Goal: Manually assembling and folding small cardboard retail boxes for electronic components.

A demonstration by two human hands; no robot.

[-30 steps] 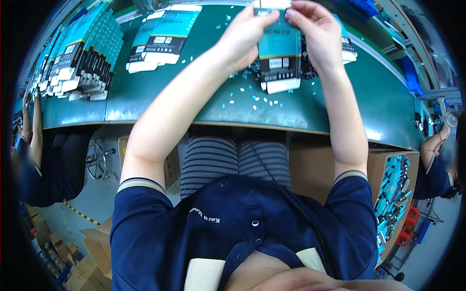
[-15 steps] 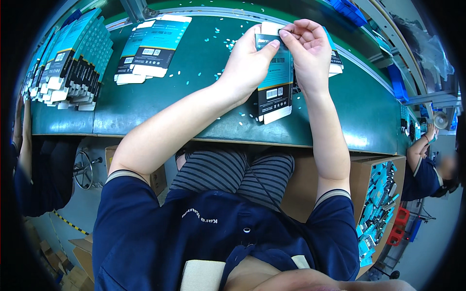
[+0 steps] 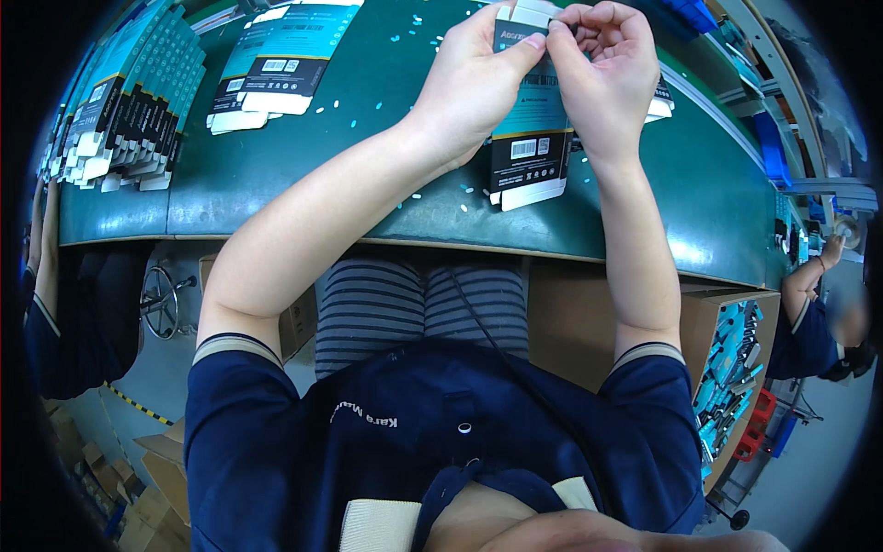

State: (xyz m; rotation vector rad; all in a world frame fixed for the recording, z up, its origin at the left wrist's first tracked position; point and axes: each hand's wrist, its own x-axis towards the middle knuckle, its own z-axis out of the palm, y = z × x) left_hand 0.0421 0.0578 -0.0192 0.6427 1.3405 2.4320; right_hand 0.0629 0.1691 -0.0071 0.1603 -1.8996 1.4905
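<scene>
A flat teal, black and white package card (image 3: 531, 138) is held upright over the green table (image 3: 303, 175). My left hand (image 3: 474, 78) grips its upper left edge. My right hand (image 3: 598, 69) pinches the top of the card, fingertips meeting those of the left hand. The card's white bottom flap hangs toward the table's near edge. More of the same cards (image 3: 664, 92) lie partly hidden behind my right hand.
A row of similar cards (image 3: 124, 97) stands fanned at the table's left, and a small pile (image 3: 267, 60) lies behind my left forearm. Small white bits (image 3: 405, 198) scatter the table top. A cardboard box of teal packs (image 3: 731, 377) sits low right, by another person's arm (image 3: 809, 276). A second person sits at the left edge.
Both hands and the card have drawn nearer and lower in view. The fingers shifted from the card's sides up to its top edge.
</scene>
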